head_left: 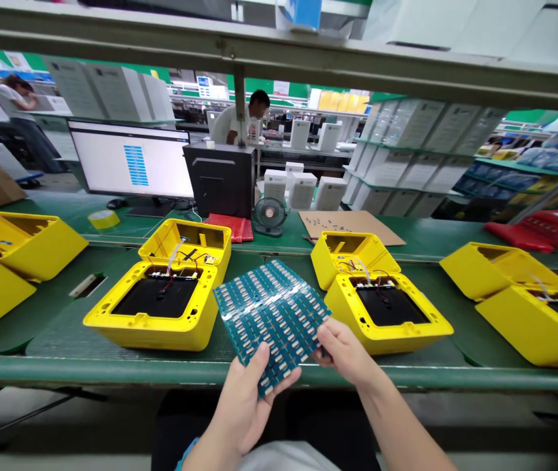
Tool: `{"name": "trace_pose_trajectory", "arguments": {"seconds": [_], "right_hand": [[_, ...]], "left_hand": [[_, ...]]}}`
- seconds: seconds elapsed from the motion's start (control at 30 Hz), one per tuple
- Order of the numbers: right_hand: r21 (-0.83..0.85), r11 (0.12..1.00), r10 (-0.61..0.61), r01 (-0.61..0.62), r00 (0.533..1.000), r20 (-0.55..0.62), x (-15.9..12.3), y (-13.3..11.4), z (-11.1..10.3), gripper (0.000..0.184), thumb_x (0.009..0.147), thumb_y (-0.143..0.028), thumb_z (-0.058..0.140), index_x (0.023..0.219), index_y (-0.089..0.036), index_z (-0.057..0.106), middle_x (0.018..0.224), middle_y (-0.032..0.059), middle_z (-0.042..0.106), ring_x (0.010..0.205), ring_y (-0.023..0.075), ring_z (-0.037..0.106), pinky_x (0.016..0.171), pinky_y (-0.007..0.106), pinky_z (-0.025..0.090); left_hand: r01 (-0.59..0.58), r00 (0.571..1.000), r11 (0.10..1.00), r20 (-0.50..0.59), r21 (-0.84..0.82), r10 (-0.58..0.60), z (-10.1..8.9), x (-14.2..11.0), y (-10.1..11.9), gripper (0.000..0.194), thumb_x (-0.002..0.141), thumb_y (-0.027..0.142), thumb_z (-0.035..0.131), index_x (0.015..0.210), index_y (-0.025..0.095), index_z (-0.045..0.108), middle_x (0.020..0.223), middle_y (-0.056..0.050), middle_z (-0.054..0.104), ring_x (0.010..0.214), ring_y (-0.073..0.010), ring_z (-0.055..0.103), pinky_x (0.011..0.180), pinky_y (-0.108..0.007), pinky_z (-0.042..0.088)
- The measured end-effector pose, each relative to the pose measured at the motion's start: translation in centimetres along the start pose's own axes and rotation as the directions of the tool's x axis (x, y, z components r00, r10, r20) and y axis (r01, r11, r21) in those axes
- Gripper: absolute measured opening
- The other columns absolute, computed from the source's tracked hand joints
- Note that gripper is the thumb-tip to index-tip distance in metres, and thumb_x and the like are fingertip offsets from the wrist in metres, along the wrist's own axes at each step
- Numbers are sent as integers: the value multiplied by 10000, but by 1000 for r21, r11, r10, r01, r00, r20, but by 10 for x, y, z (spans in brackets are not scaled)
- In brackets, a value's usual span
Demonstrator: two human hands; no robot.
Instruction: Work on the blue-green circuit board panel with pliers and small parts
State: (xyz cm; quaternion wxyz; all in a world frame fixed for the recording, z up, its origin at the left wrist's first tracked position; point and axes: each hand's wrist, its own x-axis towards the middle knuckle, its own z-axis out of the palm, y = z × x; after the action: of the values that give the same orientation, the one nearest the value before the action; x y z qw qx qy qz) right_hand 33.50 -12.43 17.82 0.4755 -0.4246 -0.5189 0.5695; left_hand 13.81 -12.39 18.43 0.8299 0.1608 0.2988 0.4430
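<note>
In the head view, the left grip [246, 396] holds the near corner of a blue-green circuit panel [273, 314], and the right grip [342, 347] pinches its right corner. Most of the panel reaches forward beyond them, tilted above the desk [435, 229], between 2 open yellow cases [200, 324].

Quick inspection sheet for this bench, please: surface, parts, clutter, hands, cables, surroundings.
Surface: green workbench bearing four yellow cases.
Job's things: circuit board panel, hand-held; all cases open.
Clutter: tape roll, red bags, small fan, cardboard sheet with small dark pieces.
Hands: left hand grips the panel's near corner; right hand grips its right edge.
Cables: white ribbon cables inside the two middle cases.
Surroundings: lit monitor, black computer tower, white boxes, people beyond.
</note>
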Motion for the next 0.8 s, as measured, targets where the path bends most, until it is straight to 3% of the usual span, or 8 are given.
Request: {"name": "trace_pose_trajectory", "arguments": {"seconds": [0.1, 0.2, 0.4, 0.63, 0.8], "right_hand": [[-7, 1000, 3, -2, 997, 72, 0, 2, -4, 423, 869, -600, 477, 883, -177, 492, 590, -60, 412, 422, 32, 245, 380, 191, 158], [-45, 998, 35, -32, 998, 58, 1, 3, -2, 403, 902, -551, 451, 772, -170, 476, 572, -62, 397, 412, 29, 238, 375, 193, 153], [-93, 994, 63, -60, 997, 36, 4, 3, 3, 380, 887, -455, 545, 664, -175, 416, 520, -80, 368, 406, 23, 261, 386, 187, 160], [205, 978, 6, -44, 983, 184, 3, 17, 1, 363, 858, -420, 603, 649, -157, 466, 488, -81, 371, 371, 12, 246, 369, 177, 154], [398, 915, -45, -62, 966, 255, 2, 25, 6, 265, 861, -391, 612, 777, -140, 601, 488, -82, 375, 365, 7, 223, 357, 153, 191]], "left_hand": [[-95, 995, 992, -24, 84, 98, -3, 2, 5, 420, 817, 286, 684, 1187, 154, 535, 1059, -102, 710, 948, -255, 680, 809, -440, 608], [-177, 984, 972, -4, 151, 180, -8, 4, 5, 429, 795, 287, 706, 1163, 130, 552, 1067, -117, 707, 969, -280, 674, 830, -467, 602], [-221, 974, 950, 3, 220, 226, -7, 3, 6, 376, 756, 311, 735, 1031, 78, 628, 982, -135, 727, 919, -301, 685, 822, -478, 605], [-228, 973, 953, 13, 199, 230, -3, 1, 7, 344, 740, 301, 738, 993, 101, 619, 906, -115, 730, 818, -291, 700, 686, -424, 622], [-201, 979, 967, 0, 159, 203, -11, 6, 10, 407, 735, 300, 748, 1064, 118, 593, 948, -120, 725, 845, -283, 696, 696, -401, 617]]}}
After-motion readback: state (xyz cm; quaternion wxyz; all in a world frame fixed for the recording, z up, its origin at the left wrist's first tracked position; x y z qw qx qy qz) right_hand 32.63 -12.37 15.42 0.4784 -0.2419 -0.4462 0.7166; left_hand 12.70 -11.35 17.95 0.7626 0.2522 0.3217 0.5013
